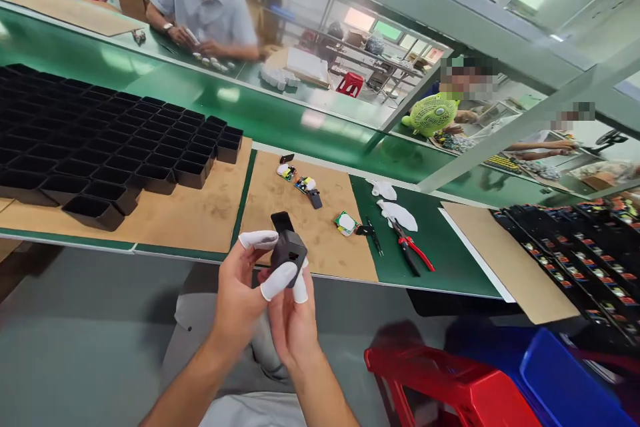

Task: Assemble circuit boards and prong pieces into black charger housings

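A small black plastic housing [289, 252] with a slot in its face is held up in front of the table edge. A flat black piece [283, 221] sticks up from its top. My left hand [245, 283], in white finger cots, grips the housing from the left and front. My right hand [296, 320], also with white finger cots, closes on it from below and the right. On the cardboard beyond lie small circuit boards [345, 223] with white round parts and black pieces attached. What is inside the housing is hidden.
Rows of open black housings [95, 213] fill the left side. Red-handled pliers [413, 247], black tweezers [375, 237] and white finger cots [400, 215] lie right of the cardboard. A red stool [440, 373] and blue bin [565, 373] stand lower right. A person [210, 20] works opposite.
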Tool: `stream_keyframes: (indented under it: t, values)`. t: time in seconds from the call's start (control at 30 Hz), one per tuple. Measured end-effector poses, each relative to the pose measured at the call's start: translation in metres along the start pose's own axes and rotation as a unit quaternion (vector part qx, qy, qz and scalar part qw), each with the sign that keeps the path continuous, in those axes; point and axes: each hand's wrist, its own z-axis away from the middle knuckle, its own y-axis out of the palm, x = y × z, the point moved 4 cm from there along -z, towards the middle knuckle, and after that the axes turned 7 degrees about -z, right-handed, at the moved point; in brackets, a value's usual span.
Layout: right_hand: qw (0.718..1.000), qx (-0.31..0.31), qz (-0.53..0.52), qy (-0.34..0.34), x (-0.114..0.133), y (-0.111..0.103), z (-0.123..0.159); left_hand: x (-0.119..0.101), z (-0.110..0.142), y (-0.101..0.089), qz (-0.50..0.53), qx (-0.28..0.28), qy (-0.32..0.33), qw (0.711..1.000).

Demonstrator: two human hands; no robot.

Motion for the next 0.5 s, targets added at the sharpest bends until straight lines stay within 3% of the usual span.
stream_keyframes:
  t: [0.13, 0.3, 0.4, 0.5]
  values:
    - [0.981, -0.079, 0.078, -0.157, 0.036, -0.022, -0.024, 0.016, -0.023, -0.001, 0.092, -0.054, -0.075, 0.991]
    - [0.901, -0.196, 0.167, -0.350, 0.115, -0.076, -0.057, 0.025, -0.056, -0.005, 0.069, -0.048, -0.075, 0.994]
    - [0.857, -0.244, 0.198, -0.408, 0.160, -0.109, -0.064, 0.032, -0.074, -0.005, 0.068, -0.046, -0.055, 0.995]
    - [0.836, -0.271, 0.218, -0.425, 0.190, -0.138, -0.066, 0.041, -0.083, -0.004, 0.067, -0.034, -0.048, 0.996]
